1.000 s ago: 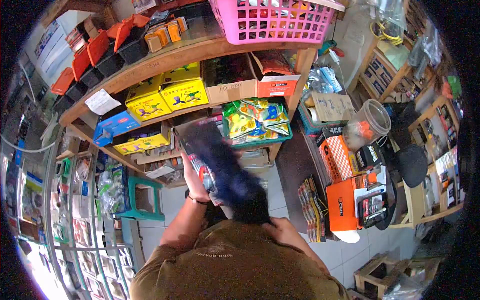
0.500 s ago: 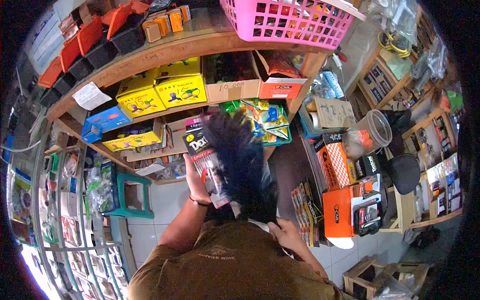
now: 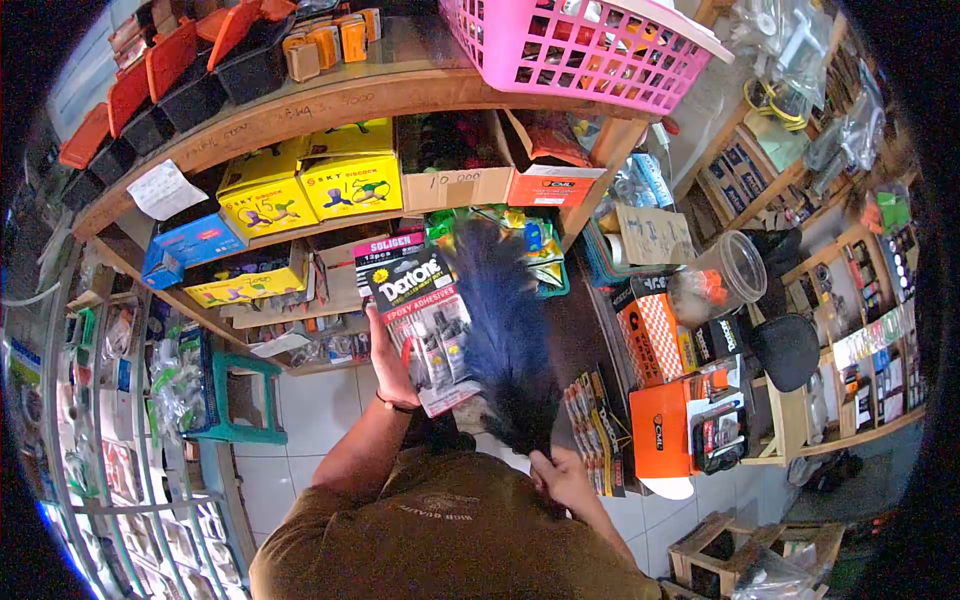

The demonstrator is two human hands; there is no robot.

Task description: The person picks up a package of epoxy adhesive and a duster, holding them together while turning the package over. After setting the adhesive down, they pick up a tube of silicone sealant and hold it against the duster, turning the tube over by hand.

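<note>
A wooden shelf (image 3: 400,97) spans the upper part of the view, with a pink basket (image 3: 480,40) standing on it to the right. Lower left is a teal stool (image 3: 240,436). In the middle, a dark blue duster (image 3: 510,330) shows blurred beside a Dextone epoxy pack (image 3: 430,335); whether they touch I cannot tell. The right hand (image 3: 568,480) has its grip closed round the duster's lower end; the left hand (image 3: 393,368) holds the pack by its left edge, a bracelet (image 3: 398,405) at the wrist
</note>
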